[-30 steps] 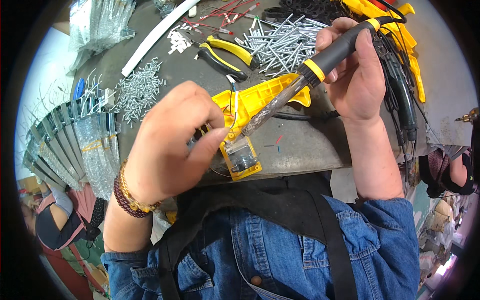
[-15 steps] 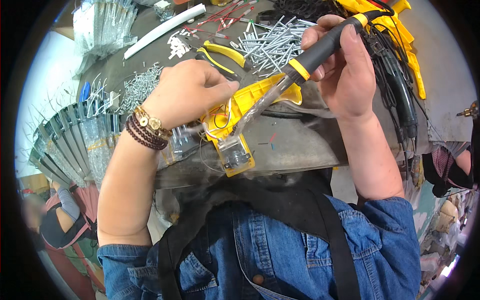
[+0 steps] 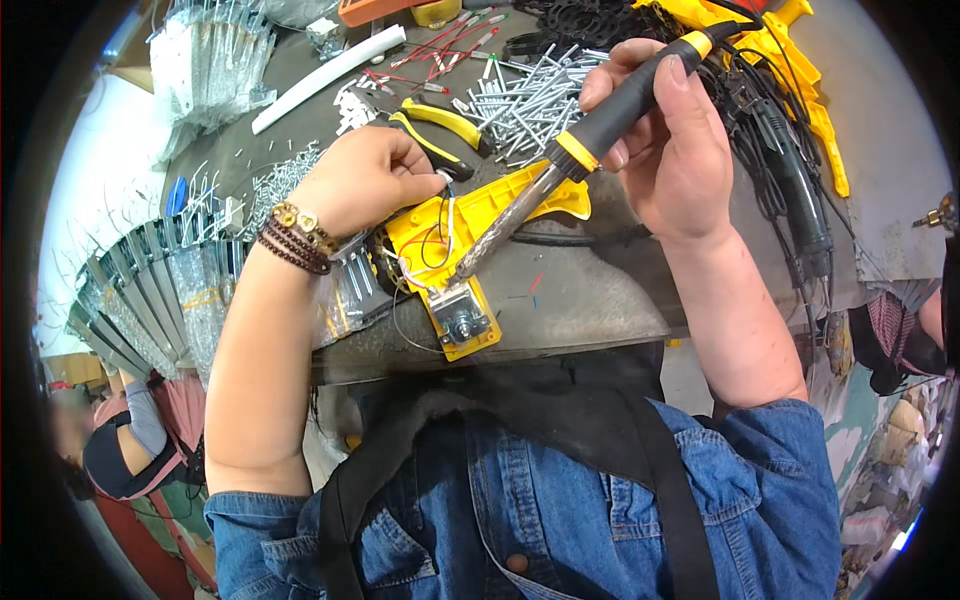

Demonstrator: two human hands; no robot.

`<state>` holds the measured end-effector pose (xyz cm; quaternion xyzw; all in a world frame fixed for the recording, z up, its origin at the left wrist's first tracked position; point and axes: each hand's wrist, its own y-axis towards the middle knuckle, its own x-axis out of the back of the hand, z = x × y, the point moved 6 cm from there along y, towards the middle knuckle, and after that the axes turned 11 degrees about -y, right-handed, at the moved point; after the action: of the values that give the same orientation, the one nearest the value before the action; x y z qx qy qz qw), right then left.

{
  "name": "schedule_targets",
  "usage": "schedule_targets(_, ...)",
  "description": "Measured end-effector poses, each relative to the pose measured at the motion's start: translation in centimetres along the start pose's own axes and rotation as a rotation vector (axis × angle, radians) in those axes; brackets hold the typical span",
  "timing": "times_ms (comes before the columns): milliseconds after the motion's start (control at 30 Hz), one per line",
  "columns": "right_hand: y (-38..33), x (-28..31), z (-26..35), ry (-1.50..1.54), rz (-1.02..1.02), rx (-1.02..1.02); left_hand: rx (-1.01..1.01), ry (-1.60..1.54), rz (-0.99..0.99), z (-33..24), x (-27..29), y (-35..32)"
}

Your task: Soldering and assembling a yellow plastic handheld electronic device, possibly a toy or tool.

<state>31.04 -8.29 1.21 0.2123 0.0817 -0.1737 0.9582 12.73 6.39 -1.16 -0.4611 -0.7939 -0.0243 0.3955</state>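
We log a grey tabletop (image 3: 600, 295), clock centred on the yellow shell, 12 pointing away from us. Largest item on it near our hands: a black-and-yellow soldering iron (image 3: 612, 112), slanting from 2 o'clock down across the shell; we cannot tell whether its tip touches. Next, the yellow shell (image 3: 480, 207) itself, open side up, near the tabletop's front edge. Our right hand (image 3: 680, 165), at 2 o'clock, has its fingers clamped around the iron's handle. Our left hand (image 3: 370, 182) sits at 10 o'clock. Loose bolts (image 3: 530, 110) are heaped at 1 o'clock; pliers (image 3: 445, 122) lie at 12. A dark block (image 3: 460, 318) fills the shell's 6 o'clock end. Smallest: a white plug (image 3: 444, 176), left thumb and forefinger pinched on it.
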Motion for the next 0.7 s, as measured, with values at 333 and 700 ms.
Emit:
schedule_targets(333, 0.0, 0.2, -0.3, 0.029, -0.004, -0.017, -0.178, -0.079, -0.144, 0.0, 0.2, 0.5)
schedule_targets(700, 0.1, 0.1, -0.3, 0.007, -0.012, -0.023, 0.008, -0.292, 0.031, -0.3, -1.1, 1.3)
